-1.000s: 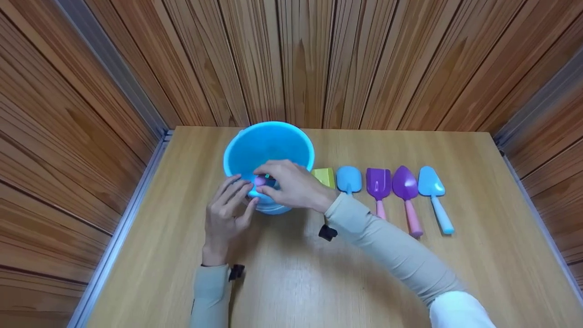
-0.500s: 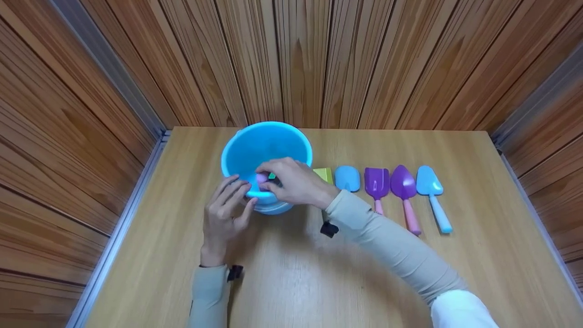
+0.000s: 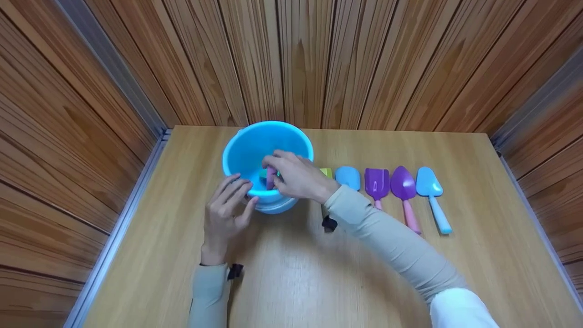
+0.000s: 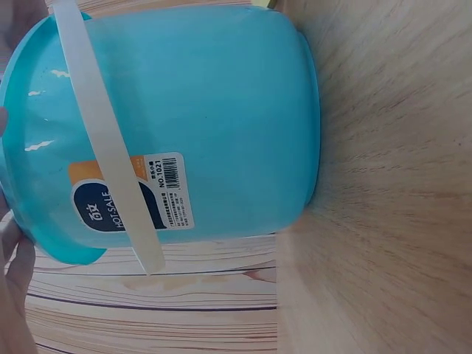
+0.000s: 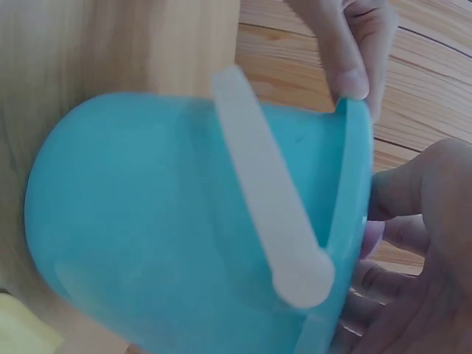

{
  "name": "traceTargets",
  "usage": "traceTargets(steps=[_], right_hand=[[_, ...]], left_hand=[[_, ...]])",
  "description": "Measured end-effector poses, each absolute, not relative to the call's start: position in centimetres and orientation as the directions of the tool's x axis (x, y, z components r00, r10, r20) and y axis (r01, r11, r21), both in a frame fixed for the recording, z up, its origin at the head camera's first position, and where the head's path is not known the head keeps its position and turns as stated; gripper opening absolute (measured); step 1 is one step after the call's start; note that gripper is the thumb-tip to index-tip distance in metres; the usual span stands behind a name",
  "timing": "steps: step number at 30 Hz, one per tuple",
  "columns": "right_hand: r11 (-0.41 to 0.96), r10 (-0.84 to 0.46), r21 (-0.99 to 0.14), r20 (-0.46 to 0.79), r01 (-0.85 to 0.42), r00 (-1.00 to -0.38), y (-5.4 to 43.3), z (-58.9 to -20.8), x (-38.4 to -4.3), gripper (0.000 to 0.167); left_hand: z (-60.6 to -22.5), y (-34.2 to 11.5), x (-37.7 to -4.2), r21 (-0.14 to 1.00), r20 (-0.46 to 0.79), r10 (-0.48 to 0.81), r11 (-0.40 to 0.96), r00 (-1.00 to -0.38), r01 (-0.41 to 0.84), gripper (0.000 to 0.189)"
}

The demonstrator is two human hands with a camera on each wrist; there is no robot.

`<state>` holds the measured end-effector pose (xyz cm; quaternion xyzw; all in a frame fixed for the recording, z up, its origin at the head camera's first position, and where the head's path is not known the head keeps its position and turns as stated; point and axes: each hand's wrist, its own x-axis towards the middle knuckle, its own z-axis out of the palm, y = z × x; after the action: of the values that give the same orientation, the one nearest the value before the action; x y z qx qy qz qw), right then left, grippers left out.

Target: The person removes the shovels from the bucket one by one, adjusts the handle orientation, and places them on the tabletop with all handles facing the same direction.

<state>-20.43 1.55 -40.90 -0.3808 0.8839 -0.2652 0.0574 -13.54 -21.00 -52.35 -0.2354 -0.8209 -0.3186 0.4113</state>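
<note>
A blue toy bucket [image 3: 273, 205] with a white handle [image 5: 265, 184] stands upright at the back of the table. My left hand [image 3: 226, 214] grips its near left rim, thumb outside and fingers over the edge, as the right wrist view shows. At the bucket's mouth, my right hand [image 3: 298, 176] pinches a small purple piece [image 3: 270, 177], mostly hidden by the fingers, so its kind cannot be told. Something green [image 3: 263, 173] shows inside the bucket, just left of the purple piece. A printed label [image 4: 133, 195] is stuck on the bucket's side.
To the right, a blue scoop [image 3: 348, 176], a purple flat shovel [image 3: 377, 182], a purple pointed shovel [image 3: 404, 182] and a blue trowel [image 3: 429, 182] lie in a row. A yellow item [image 3: 326, 172] is partly hidden behind my right wrist. Wooden walls [image 3: 300, 64] enclose the table.
My right hand has shifted slightly right and away from me, turning the purple piece more upright in the bucket's mouth. More of the green thing shows. The left hand keeps its place.
</note>
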Motion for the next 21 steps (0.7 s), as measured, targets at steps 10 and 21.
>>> traceTargets(steps=[10,21], right_hand=[[0.58,-0.812,-0.102,-0.003,-0.808,-0.583,-0.1,-39.9,-22.4,0.038],[0.451,-0.806,0.461,-0.157,-0.764,-0.571,-3.2,-40.6,-22.2,0.037]], left_hand=[[-52.3,-21.0,-13.5,0.333,0.821,0.124,0.688,-0.557,0.645,0.043],[-52.4,-21.0,-13.5,0.325,0.824,0.126,0.693,-0.552,0.643,0.043]])
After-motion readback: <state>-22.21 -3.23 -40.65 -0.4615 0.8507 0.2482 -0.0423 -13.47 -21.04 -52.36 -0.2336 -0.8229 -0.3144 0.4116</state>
